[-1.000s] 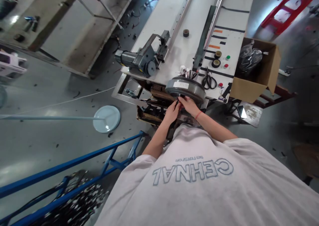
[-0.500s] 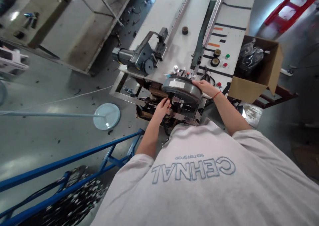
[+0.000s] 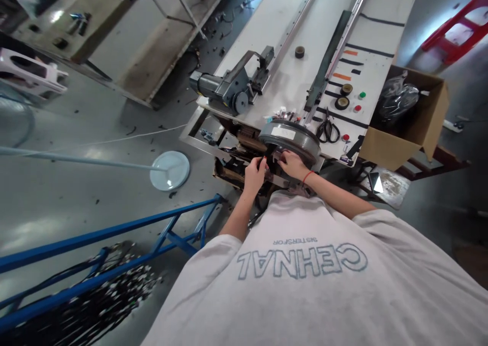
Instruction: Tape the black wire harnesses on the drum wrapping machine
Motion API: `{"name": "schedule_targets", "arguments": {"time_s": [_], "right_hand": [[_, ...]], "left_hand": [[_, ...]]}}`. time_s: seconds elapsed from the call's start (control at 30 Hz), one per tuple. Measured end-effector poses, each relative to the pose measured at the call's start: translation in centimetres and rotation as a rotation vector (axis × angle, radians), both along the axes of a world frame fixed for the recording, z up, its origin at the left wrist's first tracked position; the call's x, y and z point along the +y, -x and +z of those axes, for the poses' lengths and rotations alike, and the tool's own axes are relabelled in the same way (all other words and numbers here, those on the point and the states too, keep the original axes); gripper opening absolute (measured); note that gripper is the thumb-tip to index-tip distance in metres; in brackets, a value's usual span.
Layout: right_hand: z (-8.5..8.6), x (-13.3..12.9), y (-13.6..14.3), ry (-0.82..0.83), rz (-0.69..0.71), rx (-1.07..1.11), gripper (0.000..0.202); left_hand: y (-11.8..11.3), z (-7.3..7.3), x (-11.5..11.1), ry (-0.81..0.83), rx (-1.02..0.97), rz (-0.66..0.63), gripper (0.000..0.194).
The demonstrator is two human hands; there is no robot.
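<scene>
A dark round drum-like part (image 3: 301, 137) with a white label sits at the near end of the white workbench (image 3: 282, 76). Just below its left side, my left hand (image 3: 254, 175) is closed around a thin black piece, perhaps a cable. My right hand (image 3: 293, 164) is beneath the drum's front edge, its fingers bent together near small dark parts; what they hold, if anything, is too small to tell. Small connectors (image 3: 284, 115) lie behind the drum. Black-handled scissors (image 3: 328, 130) rest to its right.
A motor unit (image 3: 219, 86) stands on the bench's left. Tape rolls (image 3: 342, 102) lie on the right side, beside a cardboard box (image 3: 434, 117) holding plastic bags. A blue frame (image 3: 114, 229) and a round light-blue base (image 3: 170, 170) are at the left.
My right hand has left the drum's top right edge and moved down and left, under its front. My left hand stays below the drum. The whole view has shifted, with the bench further right.
</scene>
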State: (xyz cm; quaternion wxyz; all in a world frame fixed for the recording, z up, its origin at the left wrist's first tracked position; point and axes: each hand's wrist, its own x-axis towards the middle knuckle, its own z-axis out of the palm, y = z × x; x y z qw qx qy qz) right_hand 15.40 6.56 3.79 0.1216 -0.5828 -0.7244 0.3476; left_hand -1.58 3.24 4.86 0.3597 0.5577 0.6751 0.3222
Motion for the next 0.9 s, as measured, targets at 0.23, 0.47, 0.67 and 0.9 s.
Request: {"name": "schedule_targets", "arguments": {"time_s": [0.23, 0.47, 0.67, 0.9], "right_hand": [[0.2, -1.0, -1.8, -0.098, 0.028, 0.215, 0.007], [1.7, 0.5, -0.2, -0.172, 0.190, 0.177, 0.032], [1.5, 1.5, -0.8, -0.317, 0.420, 0.014, 0.044], [1.1, 1.5, -1.3, -0.426, 0.448, -0.105, 0.031]], "left_hand": [[-0.7, -2.2, -0.2, 0.094, -0.331, -0.040, 0.024], [-2.7, -4.3, -1.3, 0.167, -0.354, -0.080, 0.031], [-2.8, -4.8, -2.2, 0.180, -0.177, -0.139, 0.037], [-3.2, -3.8, -2.9, 0.124, -0.070, -0.124, 0.035]]}}
